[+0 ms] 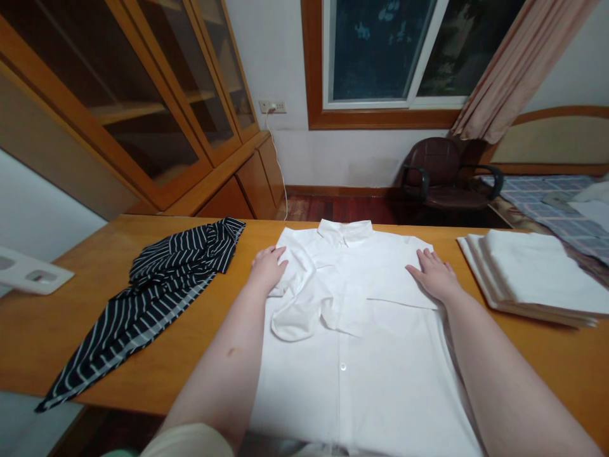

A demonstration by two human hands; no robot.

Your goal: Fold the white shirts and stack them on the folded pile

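A white button-up shirt (380,362) lies front up on the wooden table, its collar at the far edge. Its left-side sleeve (297,311) is folded inward over the chest in loose creases. My left hand (269,270) rests at the shirt's left shoulder, fingers outstretched against the fabric edge and thumb apart. On the opposite shoulder, my right hand (432,274) lies flat with fingers spread. The other sleeve is not visible. Both hands touch the shirt without gripping it.
A crumpled black-and-white striped garment (157,279) lies left on the table (190,355). To the right sits a stack of folded white cloth (533,273). A white plastic object (35,276) juts in at far left. Beyond are a chair (438,171) and a glass-fronted cabinet (209,168).
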